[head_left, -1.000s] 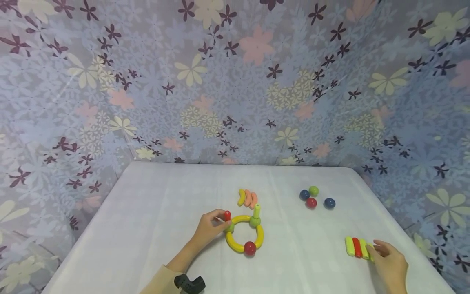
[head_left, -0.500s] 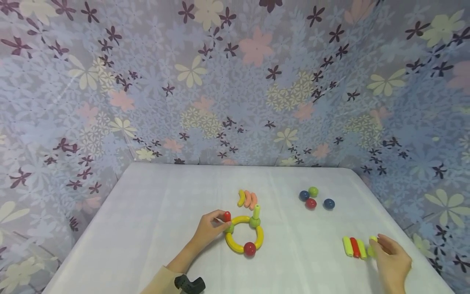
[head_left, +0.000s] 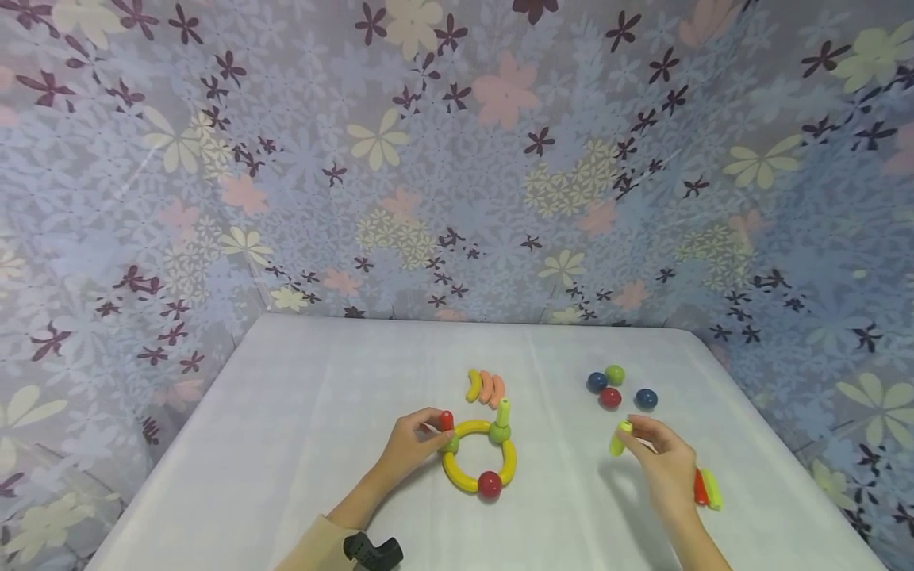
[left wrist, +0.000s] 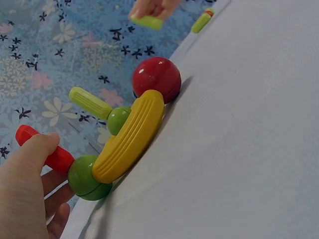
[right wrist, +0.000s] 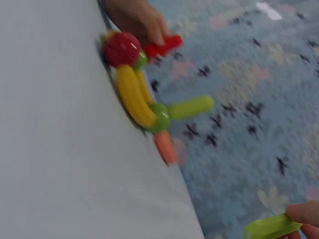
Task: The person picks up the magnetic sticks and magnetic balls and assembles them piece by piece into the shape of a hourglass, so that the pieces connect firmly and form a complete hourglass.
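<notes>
My left hand (head_left: 410, 446) pinches a red magnetic stick (left wrist: 61, 160) that stands on a green ball (left wrist: 84, 175). That ball belongs to a ring of curved yellow sticks (head_left: 457, 476) lying on the table. A red ball (head_left: 489, 484) sits at the ring's near side. From another green ball (head_left: 500, 434) at its far right rises a yellow-green stick (head_left: 503, 412). To the right of the ring, my right hand (head_left: 667, 464) holds a loose yellow-green stick (head_left: 619, 441) in the air, between thumb and fingers. The right wrist view is blurred.
Behind the ring lie a small yellow curved stick (head_left: 474, 385) and two pink ones (head_left: 493, 390). Blue, green and red balls (head_left: 610, 397) rest at the back right. A red stick (head_left: 700, 488) and a yellow-green stick (head_left: 712, 489) lie partly behind my right forearm.
My right hand has lifted a yellow-green stick from the row at the right and carried it left toward the ring. The left hand stays on the red stick.
</notes>
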`<state>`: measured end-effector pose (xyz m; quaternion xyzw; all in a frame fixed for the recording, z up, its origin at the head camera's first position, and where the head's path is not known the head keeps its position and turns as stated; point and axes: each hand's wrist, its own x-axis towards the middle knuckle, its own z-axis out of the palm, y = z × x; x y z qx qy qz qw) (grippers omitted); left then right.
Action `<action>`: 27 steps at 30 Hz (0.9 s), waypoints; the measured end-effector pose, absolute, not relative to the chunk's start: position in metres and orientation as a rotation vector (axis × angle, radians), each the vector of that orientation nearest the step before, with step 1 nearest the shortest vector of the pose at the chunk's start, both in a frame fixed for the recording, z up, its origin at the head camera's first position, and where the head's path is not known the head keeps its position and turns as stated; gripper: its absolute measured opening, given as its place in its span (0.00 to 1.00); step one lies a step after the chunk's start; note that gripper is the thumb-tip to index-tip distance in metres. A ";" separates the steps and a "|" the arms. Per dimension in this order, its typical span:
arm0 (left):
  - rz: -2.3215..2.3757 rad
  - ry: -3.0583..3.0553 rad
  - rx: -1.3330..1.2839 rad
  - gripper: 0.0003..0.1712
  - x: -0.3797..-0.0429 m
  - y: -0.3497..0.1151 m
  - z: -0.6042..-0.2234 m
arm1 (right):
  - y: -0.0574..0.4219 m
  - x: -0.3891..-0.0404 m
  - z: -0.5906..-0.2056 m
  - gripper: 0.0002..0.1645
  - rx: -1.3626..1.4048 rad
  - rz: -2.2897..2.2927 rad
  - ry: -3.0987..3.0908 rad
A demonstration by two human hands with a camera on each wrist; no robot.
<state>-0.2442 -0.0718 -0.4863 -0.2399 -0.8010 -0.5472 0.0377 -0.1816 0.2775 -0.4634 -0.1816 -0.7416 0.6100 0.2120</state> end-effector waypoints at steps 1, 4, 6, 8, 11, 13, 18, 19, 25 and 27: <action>-1.680 -2.458 -0.738 0.11 -0.244 -0.072 -0.486 | 0.269 -0.184 -0.465 0.15 -0.452 1.710 -2.069; -1.681 -2.451 -0.745 0.12 -0.244 -0.071 -0.488 | 0.245 -0.190 -0.470 0.18 -0.311 1.733 -2.088; -1.672 -2.448 -0.745 0.12 -0.244 -0.071 -0.488 | 0.231 -0.193 -0.473 0.19 -0.216 1.767 -2.069; -1.666 -2.446 -0.743 0.12 -0.245 -0.072 -0.489 | 0.218 -0.195 -0.475 0.19 -0.151 1.768 -2.081; -1.664 -2.448 -0.742 0.12 -0.245 -0.072 -0.488 | 0.202 -0.198 -0.476 0.18 -0.066 1.764 -2.102; -1.668 -2.451 -0.747 0.12 -0.246 -0.072 -0.487 | 0.194 -0.199 -0.477 0.17 0.001 1.753 -2.129; -1.682 -2.435 -0.745 0.11 -0.257 -0.072 -0.505 | 0.174 -0.197 -0.479 0.16 0.120 1.785 -2.174; -1.688 -2.427 -0.746 0.11 -0.260 -0.073 -0.510 | 0.170 -0.196 -0.479 0.16 0.143 1.797 -2.175; -1.685 -2.403 -0.754 0.11 -0.266 -0.073 -0.521 | 0.151 -0.188 -0.486 0.15 0.389 1.795 -2.158; -1.681 -2.394 -0.755 0.10 -0.266 -0.074 -0.522 | 0.147 -0.187 -0.487 0.14 0.415 1.796 -2.164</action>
